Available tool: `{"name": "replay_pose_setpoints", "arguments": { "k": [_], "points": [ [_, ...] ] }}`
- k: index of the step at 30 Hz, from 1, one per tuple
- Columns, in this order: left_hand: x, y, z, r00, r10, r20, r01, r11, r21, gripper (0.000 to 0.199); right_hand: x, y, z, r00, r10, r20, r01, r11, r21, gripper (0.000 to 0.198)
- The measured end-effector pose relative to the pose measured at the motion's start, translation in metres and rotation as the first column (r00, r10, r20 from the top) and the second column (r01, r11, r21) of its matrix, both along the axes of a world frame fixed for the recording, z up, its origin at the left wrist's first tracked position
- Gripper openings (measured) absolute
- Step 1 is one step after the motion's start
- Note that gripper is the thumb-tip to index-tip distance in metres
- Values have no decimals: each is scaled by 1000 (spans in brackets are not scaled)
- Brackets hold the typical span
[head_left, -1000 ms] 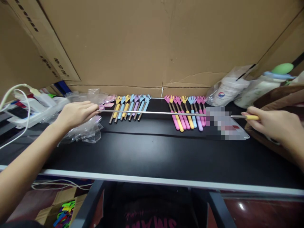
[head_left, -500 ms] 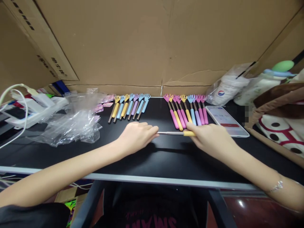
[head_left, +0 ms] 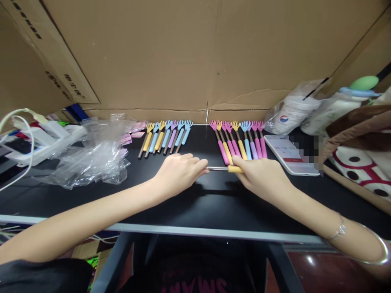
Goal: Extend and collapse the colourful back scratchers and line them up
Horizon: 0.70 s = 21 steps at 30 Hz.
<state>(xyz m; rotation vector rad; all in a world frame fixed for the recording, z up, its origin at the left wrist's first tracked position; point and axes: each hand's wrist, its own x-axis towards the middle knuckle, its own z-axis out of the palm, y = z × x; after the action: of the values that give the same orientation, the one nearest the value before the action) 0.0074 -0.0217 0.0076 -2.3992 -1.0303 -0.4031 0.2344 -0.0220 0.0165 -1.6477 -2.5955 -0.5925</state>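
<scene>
Both my hands hold one backscratcher [head_left: 218,168] level above the black table, its metal rod showing between them. My left hand [head_left: 180,173] is closed round the left end and hides it. Around the yellow part at the other end, my right hand [head_left: 262,175] is closed, with the thumb along it. Behind my left hand lies a row of backscratchers [head_left: 165,138] with yellow, blue and purple sleeves and bare rod ends. Just beyond my right hand lies a second row of backscratchers [head_left: 235,146] in pink, yellow, blue and purple.
Clear plastic bags [head_left: 97,158] are heaped at the left, near pink cards [head_left: 131,138] and a white power strip [head_left: 42,142]. To the right lie a phone [head_left: 284,152], a lidded cup [head_left: 293,116], a bottle [head_left: 342,110] and a patterned bag [head_left: 357,162]. Cardboard [head_left: 171,57] walls the back.
My right hand has moved left toward my left hand, so less of the rod shows between them. The backscratchers on the table have stayed put.
</scene>
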Motion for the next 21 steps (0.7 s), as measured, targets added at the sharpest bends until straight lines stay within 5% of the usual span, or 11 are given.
{"name": "replay_pose_setpoints", "arguments": {
  "k": [5, 10, 13, 21],
  "points": [
    [-19, 6, 2, 997, -50, -54, 54, 995, 81, 30, 16, 7, -3, 995, 101, 12, -102, 990, 99, 27],
    [-69, 17, 8, 989, 1, -150, 39, 964, 262, 28, 66, 24, 1, 996, 40, 83, -58, 974, 218, 36],
    [-111, 20, 11, 973, 81, -217, -2, 941, 339, 28, 110, 32, 4, 988, -111, 110, 81, 965, 251, 35],
    [-209, 20, 12, 929, 322, -184, -273, 929, 250, 32, 200, 39, 13, 882, -463, 87, 463, 886, 22, 26]
  ]
}}
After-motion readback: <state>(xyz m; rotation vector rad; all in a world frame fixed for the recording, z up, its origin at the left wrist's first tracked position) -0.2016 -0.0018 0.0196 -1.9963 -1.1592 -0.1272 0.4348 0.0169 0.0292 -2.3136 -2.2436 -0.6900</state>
